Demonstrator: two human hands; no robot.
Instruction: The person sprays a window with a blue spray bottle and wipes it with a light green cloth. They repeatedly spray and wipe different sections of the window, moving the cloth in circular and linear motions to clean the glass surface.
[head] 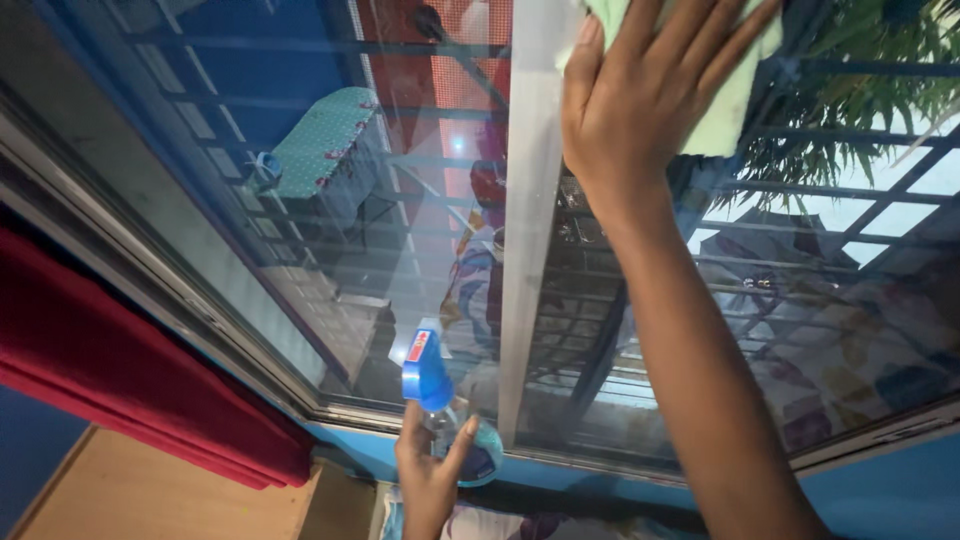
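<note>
My right hand presses a pale green cloth flat against the window glass at the top of the view, just right of the grey centre frame bar. The fingers are spread over the cloth. Low in the view my left hand grips a clear spray bottle with a blue trigger head, held upright near the bottom rail of the window.
A red curtain hangs bunched at the left beside the window frame. A wooden surface lies below it. The glass shows reflections, outside bars and green foliage at the upper right. Patterned fabric lies under the sill.
</note>
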